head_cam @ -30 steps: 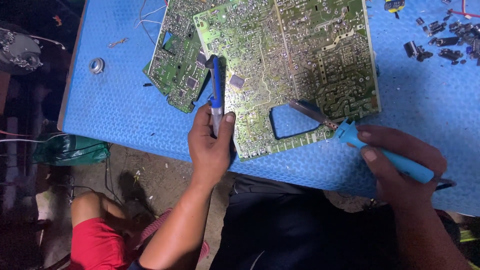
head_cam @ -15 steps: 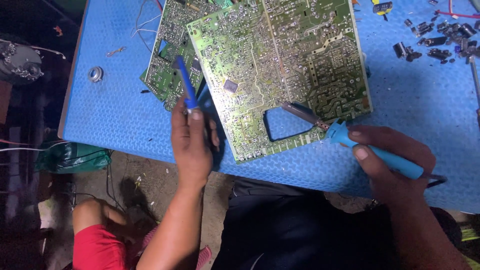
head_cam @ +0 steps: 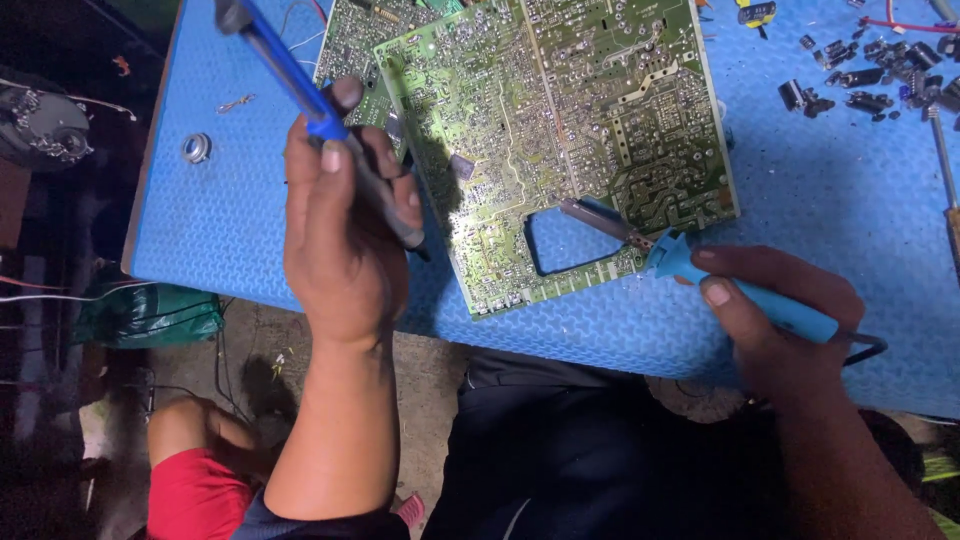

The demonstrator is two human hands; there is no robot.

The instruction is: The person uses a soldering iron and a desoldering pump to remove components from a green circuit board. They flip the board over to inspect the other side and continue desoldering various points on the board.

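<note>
**Head view: two tools over a green circuit board**

Head camera looks down on a blue mat (head_cam: 230, 230) where a large green circuit board (head_cam: 560, 140) lies solder-side up, overlapping a smaller board (head_cam: 350, 45). The left hand (head_cam: 335, 240) is closed around a blue desoldering pump (head_cam: 310, 100), raised, its long axis slanting up-left, left of the board. The right hand (head_cam: 775, 320) grips a light-blue soldering iron (head_cam: 700, 275); its tip points up-left, at the board's notched lower edge, so it is nearer. Loose dark components (head_cam: 860, 75) lie scattered far right.
</note>
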